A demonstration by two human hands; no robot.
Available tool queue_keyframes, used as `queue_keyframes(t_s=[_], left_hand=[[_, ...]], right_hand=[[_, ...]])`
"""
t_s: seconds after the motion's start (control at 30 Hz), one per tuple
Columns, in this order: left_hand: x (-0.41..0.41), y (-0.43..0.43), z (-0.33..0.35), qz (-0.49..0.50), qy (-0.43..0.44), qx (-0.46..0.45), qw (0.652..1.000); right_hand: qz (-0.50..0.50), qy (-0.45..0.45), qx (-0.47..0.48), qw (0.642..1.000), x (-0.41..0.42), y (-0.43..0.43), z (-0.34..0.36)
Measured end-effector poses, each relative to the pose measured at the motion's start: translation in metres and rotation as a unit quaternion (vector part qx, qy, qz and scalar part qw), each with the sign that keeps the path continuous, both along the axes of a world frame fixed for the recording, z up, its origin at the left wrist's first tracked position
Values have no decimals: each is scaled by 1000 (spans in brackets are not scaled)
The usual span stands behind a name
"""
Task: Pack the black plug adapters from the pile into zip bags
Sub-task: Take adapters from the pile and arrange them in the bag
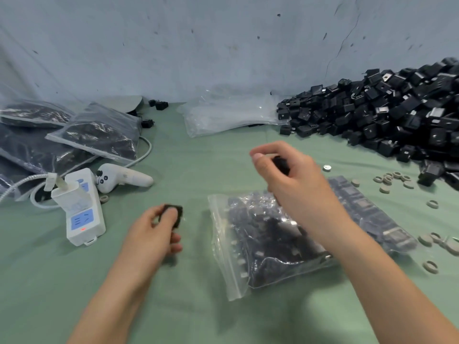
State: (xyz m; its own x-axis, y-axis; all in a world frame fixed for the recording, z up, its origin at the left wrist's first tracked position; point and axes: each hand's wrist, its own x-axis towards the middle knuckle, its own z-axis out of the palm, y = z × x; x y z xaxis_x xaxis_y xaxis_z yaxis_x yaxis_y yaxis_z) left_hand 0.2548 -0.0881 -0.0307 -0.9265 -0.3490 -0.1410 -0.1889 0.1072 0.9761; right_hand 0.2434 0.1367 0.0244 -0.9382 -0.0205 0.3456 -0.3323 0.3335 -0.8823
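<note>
Under both hands, a green cloth [173, 306] across the whole table. Beyond and to the right of the right hand [293, 177], a heaped pile of black plug adapters [387, 112] against a pale backdrop. Far left of the left hand [156, 232], filled zip bags [99, 132], stacked and overlapping, dark with adapters. Directly beneath the right hand and forearm, a clear zip bag [260, 242] flat on the cloth, partly filled, zip edge toward the left hand. Beyond and between the hands, a sheaf of empty bags [231, 115]. Just left of the left hand, a white power strip [82, 212] with a plug in it; behind that, a white controller [121, 180]. Hands well apart, each curled around one piece: left fingers pinching a blurred black adapter [173, 214] low over the cloth, right fingers clamped on another adapter [282, 165] above the bag. Right of the right hand, small grey rings [395, 180] scattered on the cloth.
</note>
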Motion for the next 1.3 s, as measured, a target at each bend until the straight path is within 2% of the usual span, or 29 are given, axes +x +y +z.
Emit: queue_keyframes(t_s=[0.07,0.23,0.3,0.43,0.63,0.73,0.77,0.83,0.9,0.97,1.03,1.07,1.1,1.2,1.3], left_hand=[[3,2,-7,-65,-64,35,995],[5,22,-6,-137,-77,146,977],[4,30,-4,-174,-62,131,974],[1,45,-1,-235,-16,37,971],[-11,63,-5,-108,59,-37,992],[-12,60,-12,-99,34,-47,993],[-11,59,-13,-89,22,-14,996],[-8,58,-8,-70,8,122,990],[-4,55,-3,-89,1,167,982],[0,56,-4,-125,-3,100,987],[3,59,-7,-113,-1,27,993],[3,62,-8,-98,4,23,995],[2,65,-8,-89,9,46,995],[1,78,0,-76,14,233,969],[0,80,2,-65,11,305,950]], right_hand=[[-41,26,-1,999,-3,12,0],[-135,51,-29,989,-10,28,-3],[-151,49,-35,987,-12,33,-6],[-164,39,-39,985,-15,39,-12],[-170,36,-27,984,-16,44,-16],[-173,35,-23,984,-17,46,-17],[-174,35,-23,984,-16,47,-17],[-175,35,-22,984,-16,47,-18],[-176,34,-22,984,-17,46,-18],[-179,32,-21,983,-17,45,-19],[-178,31,-20,983,-17,44,-19],[-177,31,-20,983,-16,44,-19],[-177,31,-19,984,-16,43,-19],[-178,36,-18,983,-14,43,-19],[-177,34,-18,983,-14,43,-19]])
